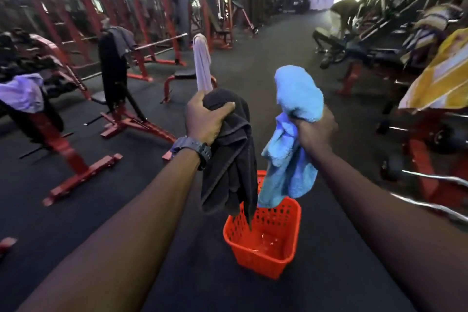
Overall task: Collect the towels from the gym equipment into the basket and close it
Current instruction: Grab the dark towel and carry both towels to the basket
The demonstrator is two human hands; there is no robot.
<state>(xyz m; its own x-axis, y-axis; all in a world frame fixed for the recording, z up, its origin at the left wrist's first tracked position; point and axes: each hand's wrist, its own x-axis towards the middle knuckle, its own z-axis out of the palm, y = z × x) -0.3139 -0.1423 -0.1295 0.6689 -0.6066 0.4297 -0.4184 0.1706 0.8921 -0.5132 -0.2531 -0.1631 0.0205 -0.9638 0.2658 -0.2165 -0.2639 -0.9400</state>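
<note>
My left hand (206,119) grips a dark grey towel (231,159) that hangs down, its tip dangling inside the orange basket (263,261). My right hand (315,129) grips a light blue towel (295,134), bunched above my fist and trailing down to the basket's rim. The perforated basket stands open on the dark floor below both hands, and its bottom shows bare. More towels hang on the equipment: a pink one (201,63) on a bench straight ahead, a grey one (122,39) on a bench back, a lilac one (21,92) at the left, a yellow one (440,71) at the right.
Red-framed benches (131,121) and racks fill the left side. Dark benches and machines (367,50) line the right, with chrome bars (435,180) near my right arm. A dark rubber aisle (266,58) runs ahead. A person bends over far off at the right.
</note>
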